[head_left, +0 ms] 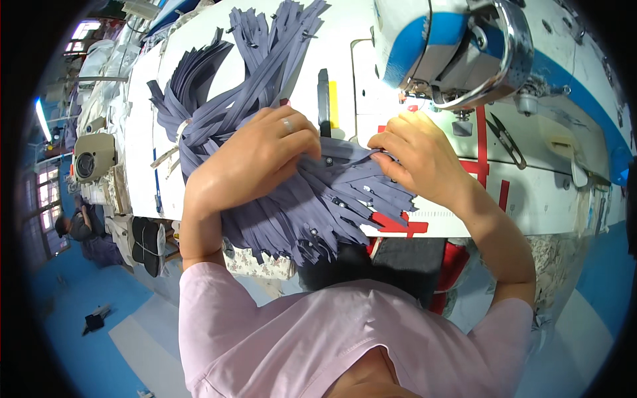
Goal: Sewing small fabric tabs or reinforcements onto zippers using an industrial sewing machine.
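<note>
A large heap of grey-purple zippers (pixel 285 212) with small metal sliders lies across the table's front edge, some ends hanging over it. My left hand (pixel 265 149), a ring on one finger, is above the heap with its fingers curled; the fingertips are blurred, so what they hold is hidden. At the heap's right side, my right hand (pixel 421 152) pinches the end of one zipper between thumb and fingers, just in front of the sewing machine's needle area. Beyond my left hand, more zippers (pixel 265 40) are gathered in a bundle.
The white and blue sewing machine (pixel 458 46) stands at the far right. Thread snips (pixel 507 142) lie right of its needle area. Red tape (pixel 482 142) marks the tabletop. A black bar (pixel 324 103) and yellow strip (pixel 334 103) lie between my hands. A blue pen (pixel 158 186) is left.
</note>
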A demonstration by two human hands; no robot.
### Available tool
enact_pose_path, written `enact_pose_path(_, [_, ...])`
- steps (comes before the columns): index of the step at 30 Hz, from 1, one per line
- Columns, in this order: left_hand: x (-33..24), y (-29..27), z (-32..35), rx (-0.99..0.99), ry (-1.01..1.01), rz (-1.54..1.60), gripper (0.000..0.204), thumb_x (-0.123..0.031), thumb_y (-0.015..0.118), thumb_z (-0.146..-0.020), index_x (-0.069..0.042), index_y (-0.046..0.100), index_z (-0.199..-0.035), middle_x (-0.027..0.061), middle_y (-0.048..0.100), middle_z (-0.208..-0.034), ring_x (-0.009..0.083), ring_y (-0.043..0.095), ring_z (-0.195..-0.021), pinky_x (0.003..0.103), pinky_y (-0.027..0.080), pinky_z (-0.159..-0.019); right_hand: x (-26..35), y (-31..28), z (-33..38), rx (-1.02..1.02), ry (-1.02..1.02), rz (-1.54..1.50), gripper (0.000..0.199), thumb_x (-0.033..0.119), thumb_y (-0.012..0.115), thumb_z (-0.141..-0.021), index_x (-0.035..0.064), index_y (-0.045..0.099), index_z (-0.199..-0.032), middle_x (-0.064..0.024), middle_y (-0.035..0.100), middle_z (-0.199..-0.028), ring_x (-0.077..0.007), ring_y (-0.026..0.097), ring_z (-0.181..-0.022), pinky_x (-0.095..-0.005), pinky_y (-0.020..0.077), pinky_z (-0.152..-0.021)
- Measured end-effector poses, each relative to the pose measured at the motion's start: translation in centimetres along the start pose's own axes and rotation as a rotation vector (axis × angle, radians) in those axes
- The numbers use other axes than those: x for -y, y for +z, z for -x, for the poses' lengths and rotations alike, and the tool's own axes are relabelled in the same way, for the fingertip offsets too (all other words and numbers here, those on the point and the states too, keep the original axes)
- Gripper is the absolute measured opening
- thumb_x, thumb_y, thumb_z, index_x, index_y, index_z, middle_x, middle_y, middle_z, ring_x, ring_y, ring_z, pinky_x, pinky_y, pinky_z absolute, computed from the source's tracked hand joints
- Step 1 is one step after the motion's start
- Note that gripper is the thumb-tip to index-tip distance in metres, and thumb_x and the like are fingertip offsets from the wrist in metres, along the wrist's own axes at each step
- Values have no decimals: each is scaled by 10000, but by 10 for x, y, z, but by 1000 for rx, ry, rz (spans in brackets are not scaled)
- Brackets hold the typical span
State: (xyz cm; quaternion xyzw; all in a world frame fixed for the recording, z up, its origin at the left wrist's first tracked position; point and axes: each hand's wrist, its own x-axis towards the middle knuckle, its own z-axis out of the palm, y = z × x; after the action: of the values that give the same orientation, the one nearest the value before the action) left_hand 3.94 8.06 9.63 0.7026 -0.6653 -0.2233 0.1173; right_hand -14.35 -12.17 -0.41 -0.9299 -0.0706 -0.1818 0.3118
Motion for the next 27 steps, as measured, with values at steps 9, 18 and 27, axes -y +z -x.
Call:
enact_pose_path(9, [40,56,102,-772,-727,-338,588,-204,808,-820,-149,585,-1361,200,385,-1510,409,377,-1383,490,366,-1111,4,-5,1,-17,-19,-22,287,51,730,-790,72,675,-1071,-82,576,-913,-256,580,-823,-383,465,-717])
enact_pose_path(18, [110,63,51,-997,-650,-227,506,-266,750,-874,-177,601,-1349,272,384,-1504,432,366,-1388,495,341,-1116,11,-7,-2,9,-140,-70,342,91,791,-746,38,693,-1069,-83,599,-1012,-250,570,-837,-366,479,-706])
enact_pose_path(27, [168,27,0,-971,-648,-461,460,-362,743,-863,-235,643,-1294,229,448,-1477,471,430,-1322,542,406,-1044,6,1,-2,-66,-111,-7,290,43,763,-776,17,683,-1054,-99,604,-1056,-271,585,-878,-390,499,-769])
